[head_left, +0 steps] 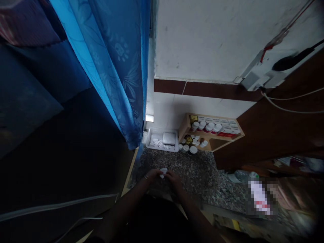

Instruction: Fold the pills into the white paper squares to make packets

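Note:
My left hand (153,174) and my right hand (173,179) meet over the speckled stone counter (199,179). Between their fingertips is a small white piece (164,171) that looks like folded paper. Both hands have their fingers closed on it, one from each side. Just beyond them, against the wall, stands a shallow white tray (149,145). Several small white pieces (160,144) lie loose in its front part, and a larger white block or stack (169,138) sits at the back right. The finer detail of the held piece is too small to make out.
A wooden shelf (212,148) right of the tray holds white-capped bottles (209,127) and boxes (231,126); jars (192,150) stand before it. A blue curtain (121,67) hangs at left. A clear bottle (241,175) lies at right, below a wall socket with cables (263,79).

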A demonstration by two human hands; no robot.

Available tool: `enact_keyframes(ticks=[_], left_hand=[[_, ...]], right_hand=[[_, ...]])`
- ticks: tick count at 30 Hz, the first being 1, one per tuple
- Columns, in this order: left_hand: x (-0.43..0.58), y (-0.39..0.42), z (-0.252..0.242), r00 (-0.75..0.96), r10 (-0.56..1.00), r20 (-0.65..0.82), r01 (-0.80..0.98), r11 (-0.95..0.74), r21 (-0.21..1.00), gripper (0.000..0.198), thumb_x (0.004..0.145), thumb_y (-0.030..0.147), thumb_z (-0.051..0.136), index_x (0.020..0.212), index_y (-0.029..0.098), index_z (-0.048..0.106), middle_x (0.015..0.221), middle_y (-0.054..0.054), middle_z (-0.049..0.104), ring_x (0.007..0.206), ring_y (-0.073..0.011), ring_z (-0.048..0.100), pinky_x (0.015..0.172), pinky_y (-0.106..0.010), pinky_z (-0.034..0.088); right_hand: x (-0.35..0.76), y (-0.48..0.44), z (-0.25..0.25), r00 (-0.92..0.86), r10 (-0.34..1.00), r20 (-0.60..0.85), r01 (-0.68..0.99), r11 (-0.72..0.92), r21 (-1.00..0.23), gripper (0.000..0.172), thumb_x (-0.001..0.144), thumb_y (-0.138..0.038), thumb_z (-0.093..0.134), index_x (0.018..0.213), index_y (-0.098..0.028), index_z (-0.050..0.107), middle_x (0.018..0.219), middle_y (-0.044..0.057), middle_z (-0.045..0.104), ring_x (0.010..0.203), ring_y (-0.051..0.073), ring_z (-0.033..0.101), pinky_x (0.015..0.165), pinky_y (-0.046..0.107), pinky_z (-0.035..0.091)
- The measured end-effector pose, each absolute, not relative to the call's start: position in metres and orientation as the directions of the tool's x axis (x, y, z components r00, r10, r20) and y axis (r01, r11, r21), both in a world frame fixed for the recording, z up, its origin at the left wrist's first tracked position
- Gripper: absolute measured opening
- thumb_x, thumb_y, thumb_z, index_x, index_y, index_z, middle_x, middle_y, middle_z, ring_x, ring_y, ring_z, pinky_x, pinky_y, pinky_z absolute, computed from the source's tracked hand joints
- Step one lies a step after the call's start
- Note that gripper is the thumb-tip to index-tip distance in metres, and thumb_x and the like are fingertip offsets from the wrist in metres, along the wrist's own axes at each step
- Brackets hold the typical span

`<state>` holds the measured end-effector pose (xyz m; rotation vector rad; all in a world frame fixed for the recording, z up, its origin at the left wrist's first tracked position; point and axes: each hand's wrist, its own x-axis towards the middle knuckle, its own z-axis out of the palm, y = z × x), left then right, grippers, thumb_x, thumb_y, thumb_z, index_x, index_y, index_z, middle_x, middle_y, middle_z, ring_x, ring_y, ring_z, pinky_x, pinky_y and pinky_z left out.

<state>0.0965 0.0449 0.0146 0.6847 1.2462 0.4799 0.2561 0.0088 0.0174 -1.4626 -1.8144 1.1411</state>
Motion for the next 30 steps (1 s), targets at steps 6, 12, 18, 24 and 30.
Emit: enact_keyframes(ticks=[6,12,18,24,30], left_hand=[[0.097,0.042,0.016,0.173,0.690,-0.702,-0.061,0.719,0.692,0.008,0.067,0.015,0.059,0.060,0.011,0.060,0.058,0.000,0.059,0.061,-0.0126,0.054,0.062,-0.025,0.044],[0.095,0.049,0.014,0.146,0.735,-0.662,0.115,0.652,0.749,0.011,0.065,0.018,0.061,0.055,0.013,0.061,0.052,0.002,0.055,0.057,-0.0125,0.053,0.057,-0.023,0.043],[0.097,0.045,0.004,0.005,0.916,-0.401,0.280,0.383,0.880,0.021,0.071,0.016,0.054,0.089,0.015,0.065,0.080,-0.003,0.063,0.076,-0.0150,0.058,0.069,-0.027,0.048],[0.093,0.024,-0.020,0.273,0.954,-0.126,0.651,-0.087,0.754,0.032,0.071,0.010,0.054,0.099,0.017,0.066,0.103,-0.007,0.057,0.091,-0.0174,0.054,0.083,-0.030,0.044],[0.097,0.019,-0.028,0.425,0.878,-0.221,0.758,-0.212,0.616,0.019,0.081,0.019,0.050,0.084,0.017,0.069,0.097,-0.007,0.059,0.090,-0.0180,0.052,0.081,-0.028,0.042]], right_hand=[[0.255,0.012,0.007,-0.202,0.979,-0.003,0.560,0.113,-0.821,0.020,0.079,-0.030,0.051,0.082,-0.022,0.070,0.088,0.007,0.061,0.085,0.019,0.057,0.078,0.030,0.045],[0.252,0.019,-0.006,-0.097,0.994,-0.056,0.455,-0.006,-0.890,0.022,0.076,-0.038,0.055,0.072,-0.020,0.068,0.109,0.011,0.058,0.097,0.024,0.057,0.071,0.033,0.050],[0.259,0.020,-0.026,-0.046,0.998,-0.042,0.406,-0.019,-0.914,0.023,0.077,-0.037,0.052,0.074,-0.020,0.068,0.093,0.009,0.066,0.093,0.022,0.059,0.086,0.036,0.045],[0.266,0.011,-0.046,-0.121,0.987,-0.104,0.543,-0.022,-0.840,0.025,0.079,-0.030,0.049,0.083,-0.021,0.072,0.098,0.008,0.066,0.092,0.021,0.059,0.085,0.034,0.044],[0.260,0.001,-0.055,-0.162,0.981,-0.103,0.665,0.031,-0.747,0.022,0.078,-0.026,0.052,0.080,-0.021,0.073,0.095,0.009,0.063,0.094,0.021,0.057,0.085,0.032,0.043]])
